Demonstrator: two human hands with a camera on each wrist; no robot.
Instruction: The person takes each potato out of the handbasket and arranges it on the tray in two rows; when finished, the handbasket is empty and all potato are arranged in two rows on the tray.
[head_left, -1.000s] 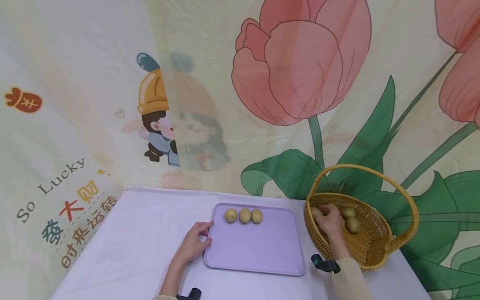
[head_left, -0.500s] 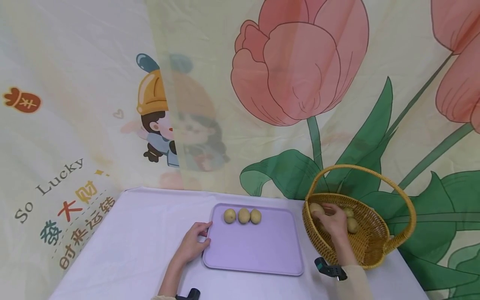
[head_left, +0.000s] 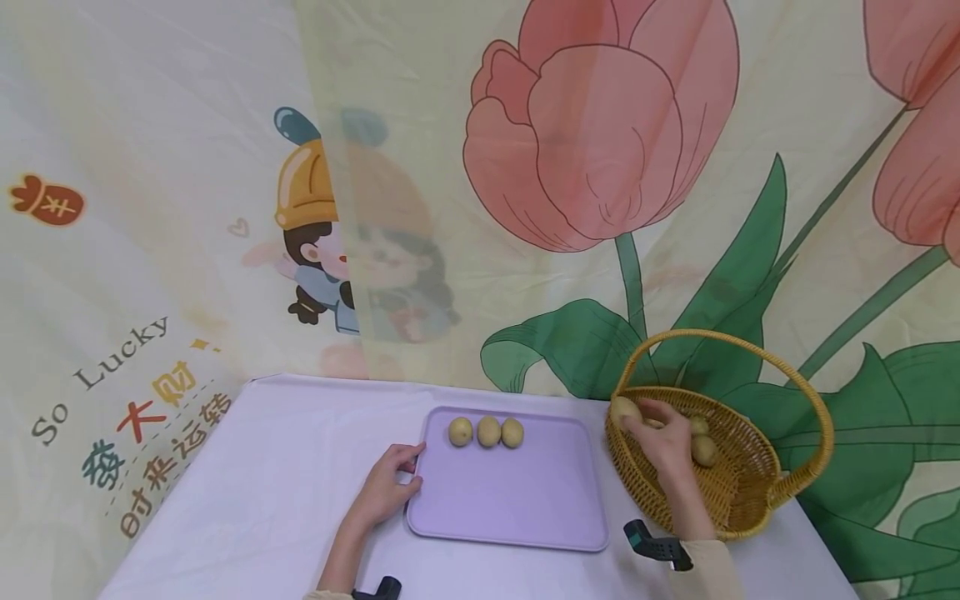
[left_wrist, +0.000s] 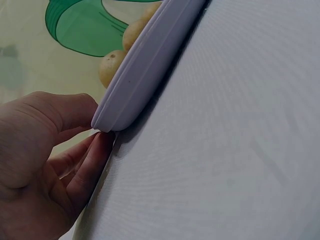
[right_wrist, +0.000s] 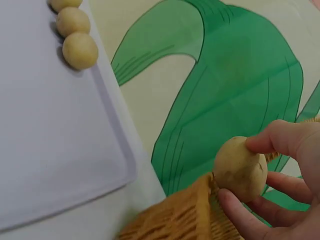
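Head view: at the right of the frame, the right hand (head_left: 663, 435) pinches a single potato (head_left: 624, 411) at the left rim of the wicker basket (head_left: 628, 477). A second ago that hand was down among the other potatoes (head_left: 703, 451); now its potato sits higher and farther left, clear of them, so the picking-out looks done and the setting-down not yet. The lilac tray (head_left: 517, 508), at lower centre, carries a row of three potatoes (head_left: 489, 432) along its top edge, unchanged in number.

Left wrist view: from the left of the frame, the left hand (left_wrist: 45, 160) pinches the tray's edge, one digit at the rim and others beneath; it has stayed there, apparently to steady it.

Right wrist view: at lower right, fingertips clasp the potato from above and below, just beside the basket rim; whether they touch, I cannot tell.
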